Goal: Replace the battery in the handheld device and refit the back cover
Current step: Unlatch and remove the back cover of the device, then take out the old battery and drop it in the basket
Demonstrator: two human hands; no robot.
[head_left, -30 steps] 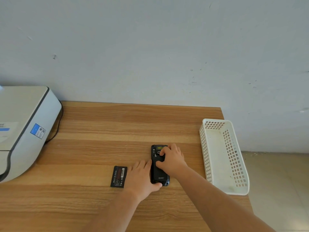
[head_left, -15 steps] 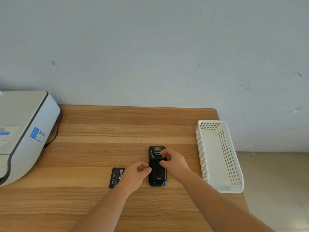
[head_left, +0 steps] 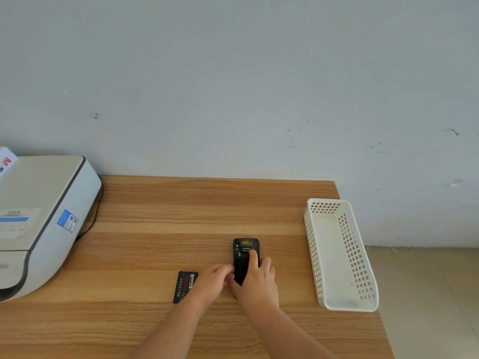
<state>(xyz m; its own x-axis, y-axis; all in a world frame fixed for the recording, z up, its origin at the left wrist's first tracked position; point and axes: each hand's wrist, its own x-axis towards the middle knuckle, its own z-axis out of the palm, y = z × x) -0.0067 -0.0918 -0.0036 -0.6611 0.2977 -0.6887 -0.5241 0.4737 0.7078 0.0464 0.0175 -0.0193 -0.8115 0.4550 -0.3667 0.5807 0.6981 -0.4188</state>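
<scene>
A black handheld device (head_left: 243, 252) lies back-up on the wooden table (head_left: 166, 208), its top end pointing away from me. My right hand (head_left: 256, 279) covers its lower half, with the index finger stretched up along the back cover. My left hand (head_left: 211, 282) grips the device's left edge with curled fingers. A black battery (head_left: 184, 285) with a printed label lies flat on the table just left of my left hand, partly hidden by it.
A white perforated plastic basket (head_left: 339, 255) stands at the table's right edge. A grey-white printer (head_left: 39, 221) with a black cable fills the left side. The wall runs along the table's far edge.
My right hand has slid down over the lower half of the device, and my left hand has closed in against the device's left edge.
</scene>
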